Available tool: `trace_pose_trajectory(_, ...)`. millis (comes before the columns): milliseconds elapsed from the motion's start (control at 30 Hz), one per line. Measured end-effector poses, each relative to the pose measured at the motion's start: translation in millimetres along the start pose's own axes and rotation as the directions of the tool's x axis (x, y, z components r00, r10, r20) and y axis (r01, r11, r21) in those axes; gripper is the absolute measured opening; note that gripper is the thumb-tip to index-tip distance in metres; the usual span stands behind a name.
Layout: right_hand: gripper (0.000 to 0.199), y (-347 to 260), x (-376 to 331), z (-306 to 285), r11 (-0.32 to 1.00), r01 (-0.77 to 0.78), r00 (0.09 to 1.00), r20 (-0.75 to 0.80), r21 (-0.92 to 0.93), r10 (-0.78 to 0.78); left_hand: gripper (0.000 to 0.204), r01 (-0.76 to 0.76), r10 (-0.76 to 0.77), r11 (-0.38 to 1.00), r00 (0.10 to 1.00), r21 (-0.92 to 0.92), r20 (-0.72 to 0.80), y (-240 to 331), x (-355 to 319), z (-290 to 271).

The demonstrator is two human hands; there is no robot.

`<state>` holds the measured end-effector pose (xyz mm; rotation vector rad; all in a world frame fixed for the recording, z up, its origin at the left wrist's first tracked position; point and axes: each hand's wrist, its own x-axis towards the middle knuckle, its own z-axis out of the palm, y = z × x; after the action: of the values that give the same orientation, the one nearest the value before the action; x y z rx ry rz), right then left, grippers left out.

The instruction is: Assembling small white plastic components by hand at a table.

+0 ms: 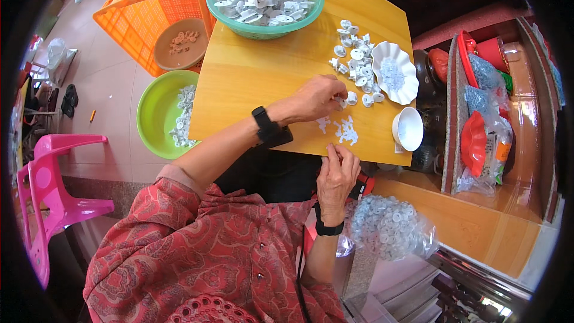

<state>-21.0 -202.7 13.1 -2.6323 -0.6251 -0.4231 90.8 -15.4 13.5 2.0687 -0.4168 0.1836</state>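
Observation:
My left hand (321, 97) reaches over the yellow table, fingers pinched down on a small white plastic part at their tips. Right beside it lie more white round plastic parts (361, 67), heaped toward the table's right side. Flat white pieces (345, 131) are spread between my two hands. At the near table edge is my right hand (338, 174), its fingers curled together; whatever they hold, if anything, is hidden. To the right stand a scalloped white dish (408, 87) of tiny clear pieces and a small white bowl (410, 129).
A green basket (318, 5) piled with white parts stands at the table's far edge. Left of the table are an orange crate (134, 33), a brown bowl (161, 48) and a lime basin (149, 121). A clear bag of parts (391, 227) sits beside my right wrist.

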Motion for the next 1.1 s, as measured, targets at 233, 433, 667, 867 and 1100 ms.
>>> trace_pose_trajectory(233,0.020,5,-6,8,0.993,-0.002,0.995,-0.100,0.115,0.014,0.023,0.350,-0.345,0.434,0.916,-0.830,0.206,14,-52,-21)
trace_pose_trajectory(433,0.008,-11,-5,10,0.705,-0.388,0.889,0.040,0.594,0.455,0.026,0.354,-0.361,0.089,0.883,-0.931,0.302,16,-91,-16)
trace_pose_trajectory(667,0.009,-42,19,-6,0.344,-0.479,0.793,0.229,0.808,0.564,0.027,0.303,-0.318,-0.140,0.888,-0.943,0.333,14,-116,-7)
trace_pose_trajectory(867,0.013,-50,27,-6,0.345,-0.483,0.799,0.243,0.805,0.550,0.029,0.267,-0.295,-0.119,0.910,-0.956,0.291,10,-123,-7)
trace_pose_trajectory(1100,0.014,-45,26,0,0.361,-0.468,0.823,0.249,0.807,0.510,0.029,0.256,-0.293,-0.130,0.913,-0.958,0.284,9,-125,-7)
